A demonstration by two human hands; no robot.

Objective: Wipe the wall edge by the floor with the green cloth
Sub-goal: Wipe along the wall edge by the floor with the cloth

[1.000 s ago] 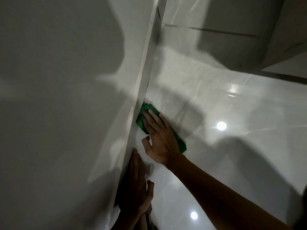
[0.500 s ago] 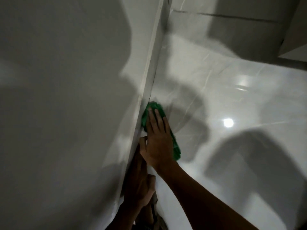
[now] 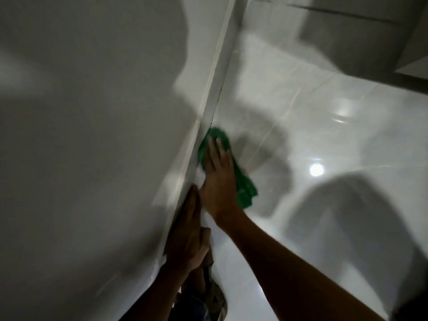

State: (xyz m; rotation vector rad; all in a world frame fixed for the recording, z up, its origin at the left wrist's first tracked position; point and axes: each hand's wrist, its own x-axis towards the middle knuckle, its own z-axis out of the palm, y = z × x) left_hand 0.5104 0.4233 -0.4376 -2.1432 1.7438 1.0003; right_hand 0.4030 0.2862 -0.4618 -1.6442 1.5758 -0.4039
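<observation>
A green cloth [image 3: 245, 186] lies bunched on the glossy floor, its far end pushed against the wall edge [image 3: 209, 107], a pale skirting strip that runs diagonally up the frame. My right hand [image 3: 217, 179] presses flat on the cloth, fingers stretched toward the skirting. Just behind it, my left hand [image 3: 188, 232] lies flat against the base of the wall with its fingers together and nothing in it. The part of the cloth under my palm is hidden.
A plain grey-white wall [image 3: 92, 135] fills the left half. Shiny pale floor tiles [image 3: 335, 135] with light reflections spread to the right. A second wall with a dark seam [image 3: 347, 15] closes the far side. My foot in a sandal [image 3: 215, 297] shows at the bottom.
My right hand has slid the cloth forward along the skirting and turned more in line with it. The left hand has followed up close behind the right wrist.
</observation>
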